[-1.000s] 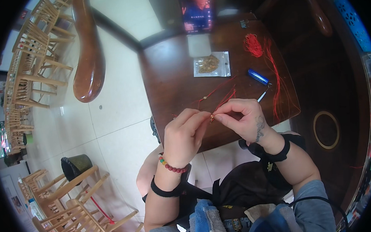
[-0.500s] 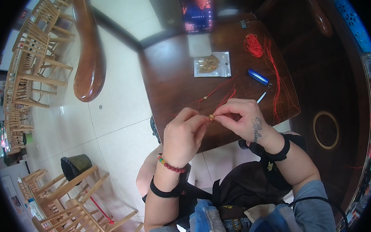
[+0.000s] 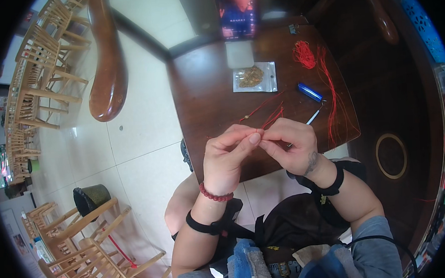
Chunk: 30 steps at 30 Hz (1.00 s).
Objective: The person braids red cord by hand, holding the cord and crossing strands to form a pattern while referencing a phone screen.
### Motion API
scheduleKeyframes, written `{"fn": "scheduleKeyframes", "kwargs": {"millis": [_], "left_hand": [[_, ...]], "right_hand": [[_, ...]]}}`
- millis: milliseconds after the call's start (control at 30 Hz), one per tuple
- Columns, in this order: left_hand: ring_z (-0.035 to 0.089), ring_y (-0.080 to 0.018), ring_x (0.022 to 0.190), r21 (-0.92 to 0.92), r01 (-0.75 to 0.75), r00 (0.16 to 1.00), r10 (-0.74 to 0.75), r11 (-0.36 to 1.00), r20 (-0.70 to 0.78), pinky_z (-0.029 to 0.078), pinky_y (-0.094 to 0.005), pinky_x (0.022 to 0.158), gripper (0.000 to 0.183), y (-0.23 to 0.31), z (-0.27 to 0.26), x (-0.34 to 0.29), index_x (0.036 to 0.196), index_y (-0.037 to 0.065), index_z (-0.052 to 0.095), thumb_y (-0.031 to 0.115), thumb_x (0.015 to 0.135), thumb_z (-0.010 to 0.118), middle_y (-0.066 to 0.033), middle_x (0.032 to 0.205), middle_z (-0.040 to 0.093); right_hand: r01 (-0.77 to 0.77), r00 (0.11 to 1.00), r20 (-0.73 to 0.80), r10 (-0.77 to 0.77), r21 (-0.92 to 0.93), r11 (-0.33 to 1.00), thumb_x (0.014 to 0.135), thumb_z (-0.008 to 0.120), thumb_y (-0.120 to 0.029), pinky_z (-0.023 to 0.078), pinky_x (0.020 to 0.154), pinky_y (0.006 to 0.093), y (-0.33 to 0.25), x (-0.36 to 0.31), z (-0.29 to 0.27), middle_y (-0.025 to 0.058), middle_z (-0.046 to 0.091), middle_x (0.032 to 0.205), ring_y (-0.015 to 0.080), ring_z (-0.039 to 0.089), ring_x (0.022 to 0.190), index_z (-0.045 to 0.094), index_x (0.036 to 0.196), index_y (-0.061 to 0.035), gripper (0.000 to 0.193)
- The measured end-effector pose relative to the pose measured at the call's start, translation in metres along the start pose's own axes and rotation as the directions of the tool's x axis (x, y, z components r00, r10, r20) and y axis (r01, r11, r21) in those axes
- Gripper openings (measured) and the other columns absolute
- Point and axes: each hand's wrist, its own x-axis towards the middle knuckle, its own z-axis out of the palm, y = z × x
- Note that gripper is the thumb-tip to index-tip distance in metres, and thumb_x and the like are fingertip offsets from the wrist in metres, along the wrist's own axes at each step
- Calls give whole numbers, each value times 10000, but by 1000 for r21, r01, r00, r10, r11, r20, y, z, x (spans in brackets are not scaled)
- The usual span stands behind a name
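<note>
My left hand [image 3: 229, 156] and my right hand [image 3: 294, 143] meet fingertip to fingertip over the near edge of the dark wooden table [image 3: 205, 94]. Both pinch closed with thumb and index finger. The small gold bead between them a moment ago is now hidden by the fingertips. Just beyond the hands, red cord ends [image 3: 274, 115] lie on the wood. Farther left, a thin red cord [image 3: 258, 107] carries a small gold bead [image 3: 246, 117]. Near my right hand lies a slim white-handled tool [image 3: 313, 117].
A clear bag of gold beads [image 3: 252, 78] lies mid-table, below a white block [image 3: 239, 54] and a lit phone screen [image 3: 237, 12]. At right are a blue cylinder [image 3: 310, 91], a red cord bundle [image 3: 304, 54] and long loose red cords [image 3: 334, 95]. A wooden armrest [image 3: 108, 89] stands left.
My left hand has rolled so its thumb turns upward and its fingertips cover the gold bead. My right hand has turned slightly, its fingertips closing in against the left ones.
</note>
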Motion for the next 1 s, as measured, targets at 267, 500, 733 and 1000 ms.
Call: {"fn": "scheduleKeyframes", "kwargs": {"millis": [267, 500, 733, 1000], "left_hand": [[634, -162, 746, 827, -407, 861, 464, 387, 207, 511, -248, 638, 160, 9, 1, 1, 955, 16, 714, -44, 812, 673, -89, 886, 651], [615, -191, 669, 888, -429, 825, 473, 166, 310, 513, -262, 592, 171, 7, -4, -1, 884, 24, 710, -55, 732, 718, -76, 818, 620], [584, -219, 767, 901, -310, 878, 455, 303, 149, 489, -282, 592, 139, 13, -3, -4, 736, 31, 670, -15, 644, 762, -84, 863, 521], [563, -122, 768, 807, -213, 931, 364, 551, -4, 496, -230, 617, 149, 12, -1, -8, 721, 2, 654, -71, 649, 763, -55, 916, 510]], "right_hand": [[-154, 988, 0, 154, 63, 986, 795, 684, -7, 427, 525, 248, 0, -1, -2, 52, 606, 710, 118, 547, 574, 672, 844, -21, 53], [-181, 983, 37, 178, 90, 979, 808, 673, -12, 436, 535, 234, 3, -3, 1, 49, 621, 723, 99, 559, 594, 667, 838, -15, 31], [-196, 978, 91, 189, 79, 977, 800, 670, -1, 436, 530, 226, 3, -1, 0, 47, 623, 721, 88, 563, 589, 674, 826, -17, 31], [-219, 972, 119, 201, 157, 963, 792, 694, -21, 403, 510, 226, 3, -2, 0, 34, 619, 710, 72, 535, 580, 676, 812, -19, 27]]}}
